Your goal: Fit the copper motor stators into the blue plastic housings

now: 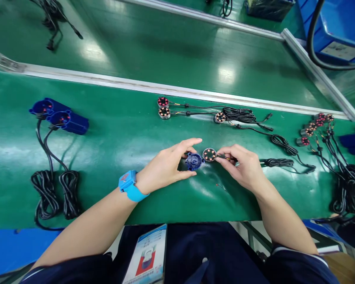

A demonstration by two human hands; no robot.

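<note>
My left hand [168, 159] curves round a round dark-blue plastic housing [194, 161], its open end with inner ribs facing up. The thumb lies along the near side, other fingers are at the far side, and the index finger stretches out past it. My right hand [244, 163] pinches a small motor stator [209, 154] with copper coils at the wires on its right side. The stator is close beside the housing's right edge; whether they touch I cannot tell. Its black cable [276, 162] runs out beyond my right hand, coiled on the green bench.
Wired stators [164, 113] lie farther back with coiled cables [239, 115]. Two blue housings [69, 121] with cable bundles [45, 193] are at left. More stators [309, 129] and cables [350, 185] lie at right. A metal rail [121, 82] crosses behind; a blue bin [340, 27] stands beyond.
</note>
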